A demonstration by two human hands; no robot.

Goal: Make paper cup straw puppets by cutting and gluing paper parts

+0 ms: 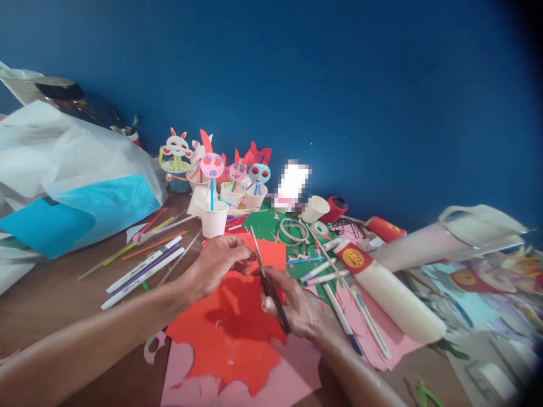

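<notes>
Mid-frame, the right hand [294, 302] grips scissors [266, 281] above red paper [237, 339]; the left hand [219, 261], just beside, is curled; whether around anything, I cannot tell.

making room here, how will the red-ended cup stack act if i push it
The red-ended cup stack will probably roll, since it looks round and lies on its side. It may bend or slide apart, as it seems merely nested. It is probably light, looking like thin paper.
</notes>
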